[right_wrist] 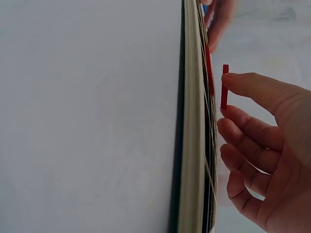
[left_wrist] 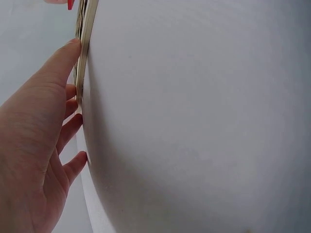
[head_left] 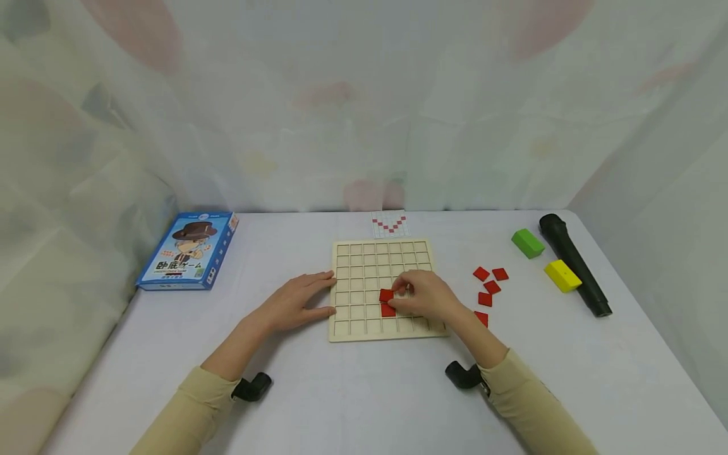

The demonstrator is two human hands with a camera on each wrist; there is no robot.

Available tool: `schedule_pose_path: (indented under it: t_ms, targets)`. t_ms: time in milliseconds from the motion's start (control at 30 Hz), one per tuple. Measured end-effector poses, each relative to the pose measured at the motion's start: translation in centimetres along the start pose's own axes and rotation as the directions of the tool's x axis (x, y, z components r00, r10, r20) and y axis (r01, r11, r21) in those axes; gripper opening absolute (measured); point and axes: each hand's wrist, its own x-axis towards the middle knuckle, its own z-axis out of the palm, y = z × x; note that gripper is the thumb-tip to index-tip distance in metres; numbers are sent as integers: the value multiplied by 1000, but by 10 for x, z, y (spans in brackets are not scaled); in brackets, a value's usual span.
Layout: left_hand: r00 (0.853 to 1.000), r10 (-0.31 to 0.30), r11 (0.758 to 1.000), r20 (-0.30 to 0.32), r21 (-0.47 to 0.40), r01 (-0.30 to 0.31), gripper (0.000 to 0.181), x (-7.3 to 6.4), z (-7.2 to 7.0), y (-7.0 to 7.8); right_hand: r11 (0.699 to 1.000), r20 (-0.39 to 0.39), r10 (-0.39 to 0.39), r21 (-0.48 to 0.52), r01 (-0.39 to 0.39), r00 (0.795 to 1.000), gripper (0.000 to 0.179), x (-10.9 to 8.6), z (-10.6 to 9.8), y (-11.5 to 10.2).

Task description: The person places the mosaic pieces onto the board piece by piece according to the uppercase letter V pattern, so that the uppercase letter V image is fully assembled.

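Note:
A light wooden grid board (head_left: 357, 278) lies on the table. My left hand (head_left: 297, 301) rests along its left edge, fingers and thumb stretched out, with the fingertips (left_wrist: 74, 44) right at the rim. Above the board my right hand (head_left: 425, 294) pinches a red square tile (right_wrist: 224, 86) between thumb and index finger, the other fingers loosely bent. Just below it in the head view, another red tile (head_left: 388, 310) sits in a grid cell, partly covered by the thumb.
Several loose red tiles (head_left: 485, 299) lie right of the board. Beyond them are a green block (head_left: 528, 243), a yellow block (head_left: 563, 276) and a black microphone (head_left: 574, 265). A patterned card (head_left: 390, 224) lies behind the board. A blue game box (head_left: 189, 251) lies at the left.

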Motion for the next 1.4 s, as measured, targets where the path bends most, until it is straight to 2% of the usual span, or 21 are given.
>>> schedule_pose_path:
  t_ms: [333,600,767,933,1067,1200,1400]
  targets:
    - [1000,-8,1000,6,1,8,66,0,0,0,999,29,27,-39,-26,999,20,15,11,-20]
    - [1000,-19,1000,8,1,19,67,1,0,1,999,31,24,-37,-23,999,20,16,14,-23]
    - [1000,-13,1000,5,5,13,66,0,0,0,1000,-9,21,18,-21,1000,18,12,13,-19]
    - [1000,-12,1000,2,5,12,66,0,0,0,992,-81,42,125,-31,996,17,3,3,-5]
    - [1000,-7,1000,-1,7,7,66,1,1,-1,984,-123,94,162,-74,988,17,-6,-10,15]
    - [1000,-3,1000,-6,11,3,66,1,2,-1,981,-145,148,148,-126,978,18,-19,-25,36]
    - [1000,-3,1000,-4,7,3,66,0,1,0,973,-160,230,49,-225,960,22,-38,-51,68]
